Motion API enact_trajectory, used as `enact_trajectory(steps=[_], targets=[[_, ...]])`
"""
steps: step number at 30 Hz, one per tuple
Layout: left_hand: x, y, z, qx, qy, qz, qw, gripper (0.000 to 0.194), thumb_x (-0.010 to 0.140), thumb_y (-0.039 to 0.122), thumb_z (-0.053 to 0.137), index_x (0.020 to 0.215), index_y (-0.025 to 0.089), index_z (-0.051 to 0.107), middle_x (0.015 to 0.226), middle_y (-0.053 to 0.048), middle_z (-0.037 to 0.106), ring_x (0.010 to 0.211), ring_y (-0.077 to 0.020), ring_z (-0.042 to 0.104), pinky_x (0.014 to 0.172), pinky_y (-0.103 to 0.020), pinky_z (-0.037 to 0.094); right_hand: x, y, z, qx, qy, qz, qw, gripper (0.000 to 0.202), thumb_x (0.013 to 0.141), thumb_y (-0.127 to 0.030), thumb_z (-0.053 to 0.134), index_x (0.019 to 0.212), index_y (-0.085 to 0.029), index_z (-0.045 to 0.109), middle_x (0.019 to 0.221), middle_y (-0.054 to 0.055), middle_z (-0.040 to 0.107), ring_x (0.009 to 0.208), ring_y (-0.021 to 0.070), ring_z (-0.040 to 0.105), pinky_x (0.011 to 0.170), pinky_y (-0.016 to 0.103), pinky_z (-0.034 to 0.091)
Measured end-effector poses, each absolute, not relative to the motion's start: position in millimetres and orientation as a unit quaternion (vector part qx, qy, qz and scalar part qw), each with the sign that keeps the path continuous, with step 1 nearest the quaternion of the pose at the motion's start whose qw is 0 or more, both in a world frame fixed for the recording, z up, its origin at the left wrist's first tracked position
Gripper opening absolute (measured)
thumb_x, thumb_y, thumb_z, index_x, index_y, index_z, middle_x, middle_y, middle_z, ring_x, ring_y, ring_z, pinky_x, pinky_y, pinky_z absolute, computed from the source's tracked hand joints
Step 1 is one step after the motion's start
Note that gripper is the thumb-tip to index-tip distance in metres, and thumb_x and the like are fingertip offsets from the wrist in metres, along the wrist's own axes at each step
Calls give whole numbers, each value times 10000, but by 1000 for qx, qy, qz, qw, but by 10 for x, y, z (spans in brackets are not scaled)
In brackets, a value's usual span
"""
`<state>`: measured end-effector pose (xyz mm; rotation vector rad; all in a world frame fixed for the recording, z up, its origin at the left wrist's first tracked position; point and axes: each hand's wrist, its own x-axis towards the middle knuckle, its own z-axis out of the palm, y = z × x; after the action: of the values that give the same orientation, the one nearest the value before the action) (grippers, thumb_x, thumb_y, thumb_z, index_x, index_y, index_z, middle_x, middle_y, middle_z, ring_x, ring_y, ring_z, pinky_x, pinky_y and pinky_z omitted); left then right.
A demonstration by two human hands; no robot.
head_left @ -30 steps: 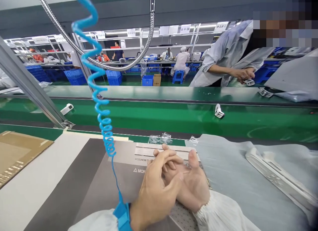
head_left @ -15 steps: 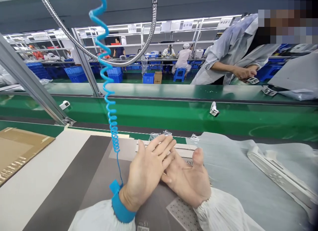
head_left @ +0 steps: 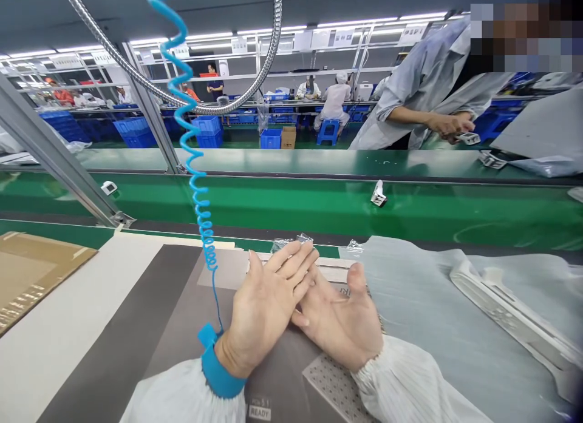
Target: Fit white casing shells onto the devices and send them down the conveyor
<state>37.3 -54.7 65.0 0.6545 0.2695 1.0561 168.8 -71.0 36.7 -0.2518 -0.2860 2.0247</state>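
My left hand (head_left: pixel 264 307) is turned palm up with its fingers stretched out, and it holds nothing. A blue wrist strap (head_left: pixel 223 371) circles that wrist, tied to a blue coiled cord (head_left: pixel 200 195) hanging from above. My right hand (head_left: pixel 341 317) also lies palm up, open and without anything in it. The fingers of both hands overlap in the middle, the left ones in front. Beneath them is a flat grey-brown printed sheet (head_left: pixel 177 326) with the word READY near the bottom edge.
A long white plastic part (head_left: pixel 510 320) lies on pale foam sheeting (head_left: pixel 405 301) at right. Beyond runs a green conveyor belt (head_left: pixel 273 201) carrying small white parts (head_left: pixel 378 193). Cardboard (head_left: pixel 40 271) lies at left. Across the belt, a co-worker's hands (head_left: pixel 449 125) hold a white part.
The small white parts on the belt have shifted to the left. My hands keep the same palm-up, overlapping pose, while the view has changed slightly.
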Motion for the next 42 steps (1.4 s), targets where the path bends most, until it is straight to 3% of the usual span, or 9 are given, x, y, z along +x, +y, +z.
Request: enact_trajectory(steps=[12,15,17,19,23,27,31,38,42], targets=[[356,-545,587,375,159,485,774,714,932,700,244,1341,191,535,1499,-120,449,1412,-293,383,1197,-503,254,1672,-694,345,-107,-135,841,513,593,802,-736,543,1215,-317,615,1277,21,617,959,186,564,681,289,441],[369,-565,553,476,256,460,704,478,932,535,508,1264,205,605,1383,-109,572,1310,-275,507,1137,-457,361,1649,-686,276,-147,-170,834,504,325,816,-386,670,1107,-242,671,1033,37,699,895,180,596,740,304,444],[377,-581,514,571,326,411,631,327,901,398,614,1163,209,666,1211,-87,677,1155,-246,614,1034,-401,460,1640,-676,237,-190,-170,828,500,399,708,-147,629,1099,-209,678,916,38,713,865,183,618,799,320,448],[384,-590,456,663,362,369,542,228,890,319,629,1085,223,695,1081,-53,718,1016,-216,658,927,-358,512,1641,-662,215,-217,-144,823,506,545,619,-71,568,1139,-203,664,931,34,721,884,185,636,859,330,452],[393,-594,304,796,353,380,312,179,914,224,572,1047,237,691,1026,-27,729,927,-189,658,860,-331,521,1646,-637,194,-213,-141,827,501,521,617,-44,558,1107,-185,666,1004,35,712,937,167,652,910,294,452],[376,-587,221,834,342,377,212,254,970,195,446,1123,218,647,1084,-47,726,960,-186,673,856,-318,529,1637,-619,169,-220,-142,822,506,466,616,-44,554,1054,-147,676,947,47,708,914,154,657,898,265,457],[354,-604,239,858,329,329,218,341,959,143,401,1241,222,576,1186,-52,689,1046,-188,651,903,-327,521,1650,-607,164,-237,-123,814,515,475,607,-40,564,1054,-149,683,946,33,701,860,143,655,862,263,464],[362,-618,201,841,359,335,228,340,849,26,390,994,212,634,945,-32,691,887,-180,632,831,-334,509,1629,-627,183,-235,-156,805,522,514,543,-10,558,1001,-177,719,955,17,712,922,149,644,903,264,432],[363,-616,251,837,322,356,261,371,869,27,381,1087,222,610,1029,-34,688,949,-171,627,864,-315,501,1630,-625,192,-247,-154,799,527,508,524,-20,586,980,-193,730,951,9,716,932,156,643,925,282,422]])
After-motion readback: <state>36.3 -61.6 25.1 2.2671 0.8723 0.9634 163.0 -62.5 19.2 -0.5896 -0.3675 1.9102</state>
